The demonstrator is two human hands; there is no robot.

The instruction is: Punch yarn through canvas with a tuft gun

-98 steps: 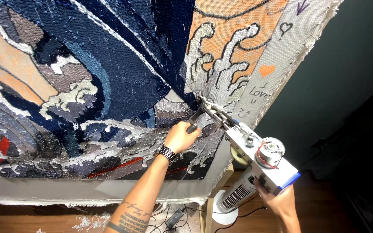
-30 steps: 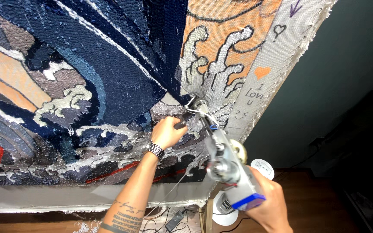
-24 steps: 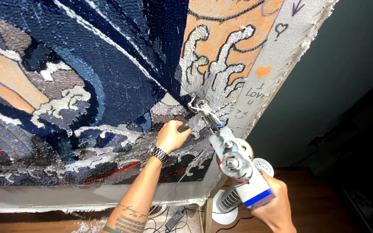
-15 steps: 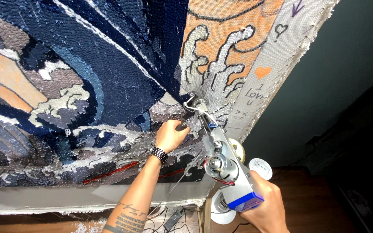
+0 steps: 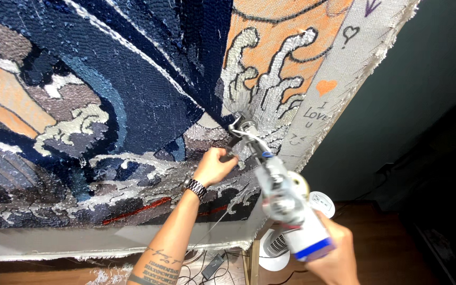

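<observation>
A large tufted rug cloth [image 5: 133, 105] in dark blue, grey, white and orange is stretched upright in front of me. My right hand [image 5: 333, 258] grips the rear of a white and grey tufting gun [image 5: 286, 203] with a blue band. Its metal tip [image 5: 237, 126] presses into the cloth where the grey and white wave shapes meet the blue. My left hand [image 5: 216, 165], with a dark watch on the wrist, is closed around the gun's front handle just below the tip.
The cloth's bare grey margin [image 5: 339, 89] carries drawn hearts and handwriting. A white fan [image 5: 275, 248] stands on the wooden floor below, beside cables and a power adapter [image 5: 212, 264]. A dark wall [image 5: 423, 105] lies to the right.
The gun's tip has crept slightly up and left along the cloth, the body swinging back and forth. Both hands keep their hold.
</observation>
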